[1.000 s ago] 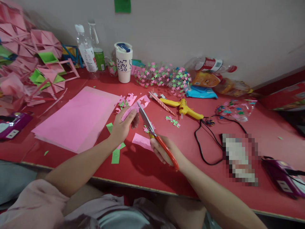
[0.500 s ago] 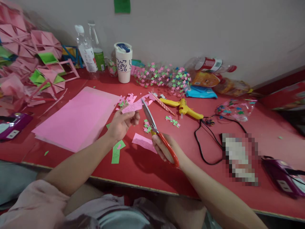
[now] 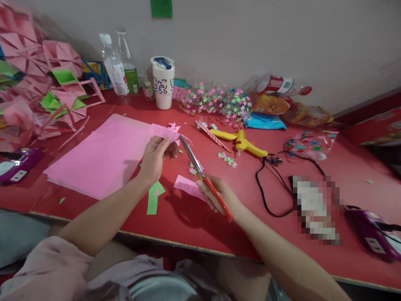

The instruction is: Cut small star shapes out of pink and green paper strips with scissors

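Observation:
Between the thumb and fingers of my left hand is a pink paper strip with star outlines drawn on it. My right hand grips red-handled scissors, whose blade tips point up and left, close to the strip's right end. Below the blades lie small pink and green paper stars. Another pink strip rests on the table, its right end partly under my right hand. Left of it is a green strip with star outlines and a pink scrap on top.
Pink sheets lie stacked at left, beside folded pink paper shapes. Bottles and a white cup stand at the back. A yellow glue gun with a black cord and a bag of stars are at right.
My left hand has turned and drawn the pink strip a little to the left. The scissors have shifted slightly left and down, and their handles now appear more edge-on.

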### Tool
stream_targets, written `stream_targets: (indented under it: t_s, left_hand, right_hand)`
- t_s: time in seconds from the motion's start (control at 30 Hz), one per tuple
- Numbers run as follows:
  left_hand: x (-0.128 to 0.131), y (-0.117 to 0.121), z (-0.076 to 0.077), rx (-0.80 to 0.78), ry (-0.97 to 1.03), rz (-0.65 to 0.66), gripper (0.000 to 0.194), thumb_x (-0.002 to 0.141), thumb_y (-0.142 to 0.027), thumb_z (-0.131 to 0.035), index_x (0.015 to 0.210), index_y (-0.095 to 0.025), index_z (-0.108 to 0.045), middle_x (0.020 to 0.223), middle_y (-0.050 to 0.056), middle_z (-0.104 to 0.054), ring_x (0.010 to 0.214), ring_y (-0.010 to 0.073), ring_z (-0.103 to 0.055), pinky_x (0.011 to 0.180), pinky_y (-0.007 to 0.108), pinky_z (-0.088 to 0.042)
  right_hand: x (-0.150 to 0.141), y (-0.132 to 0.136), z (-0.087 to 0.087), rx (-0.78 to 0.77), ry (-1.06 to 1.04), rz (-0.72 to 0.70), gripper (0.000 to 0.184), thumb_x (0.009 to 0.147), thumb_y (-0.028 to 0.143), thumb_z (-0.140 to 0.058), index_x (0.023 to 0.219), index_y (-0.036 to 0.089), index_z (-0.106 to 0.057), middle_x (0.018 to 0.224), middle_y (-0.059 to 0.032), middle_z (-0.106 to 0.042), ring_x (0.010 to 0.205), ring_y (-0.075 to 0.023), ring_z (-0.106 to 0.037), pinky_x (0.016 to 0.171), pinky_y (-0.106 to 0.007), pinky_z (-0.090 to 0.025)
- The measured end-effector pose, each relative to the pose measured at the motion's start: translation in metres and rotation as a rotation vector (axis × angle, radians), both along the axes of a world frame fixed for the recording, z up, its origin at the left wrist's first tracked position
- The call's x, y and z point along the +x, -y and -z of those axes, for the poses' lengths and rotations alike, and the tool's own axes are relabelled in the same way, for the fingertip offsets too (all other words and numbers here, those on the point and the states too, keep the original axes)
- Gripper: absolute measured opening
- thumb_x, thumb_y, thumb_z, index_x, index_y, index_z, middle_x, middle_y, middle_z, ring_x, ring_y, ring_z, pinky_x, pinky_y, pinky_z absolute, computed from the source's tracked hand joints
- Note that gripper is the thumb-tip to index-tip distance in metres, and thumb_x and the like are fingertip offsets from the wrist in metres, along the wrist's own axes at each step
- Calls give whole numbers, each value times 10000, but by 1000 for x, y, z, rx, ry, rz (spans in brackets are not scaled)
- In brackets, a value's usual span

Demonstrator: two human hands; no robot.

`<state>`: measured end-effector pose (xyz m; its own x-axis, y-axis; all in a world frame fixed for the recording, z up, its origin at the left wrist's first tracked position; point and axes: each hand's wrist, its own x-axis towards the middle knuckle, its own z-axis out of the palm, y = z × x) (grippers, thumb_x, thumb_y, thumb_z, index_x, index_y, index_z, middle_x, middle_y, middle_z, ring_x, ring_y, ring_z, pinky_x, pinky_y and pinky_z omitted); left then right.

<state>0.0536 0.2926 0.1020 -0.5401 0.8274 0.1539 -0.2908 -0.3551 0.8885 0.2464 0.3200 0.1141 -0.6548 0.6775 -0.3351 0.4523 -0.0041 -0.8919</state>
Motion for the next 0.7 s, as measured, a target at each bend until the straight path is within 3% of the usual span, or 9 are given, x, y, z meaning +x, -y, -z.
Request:
stream_targets:
  t_s: [0.23, 0.5, 0.7]
  left_hand:
    - [-5, -2, 7, -27, -158, -79, 182, 861, -308, -561, 729, -189, -522, 599, -43, -577, 469, 45, -508, 446, 179, -392]
    - [-5, 3, 1, -1, -368, -81, 213, 897, -287, -516, 709, -197, -466, 524, -62, -529, 434, 41, -491, 426, 166, -386]
    - [-5, 3, -2, -4, -399, -72, 212, 900, -270, -502, 706, -198, -456, 504, -65, -530, 419, 39, -486, 413, 160, -379]
  right_hand:
    - [2, -11, 9, 66, 48, -120, 500, 761, 659, -586, 623, 226, -378, 381, 81, -401, 328, -83, -385, 373, -222, -287]
    - [8, -6, -7, 104, 52, -168, 466, 787, 615, -585, 658, 222, -372, 459, 75, -428, 399, -79, -394, 417, -220, -286]
    - [5, -7, -10, 70, 34, -180, 472, 790, 612, -573, 638, 225, -351, 444, 78, -401, 387, -78, -387, 409, -219, -289]
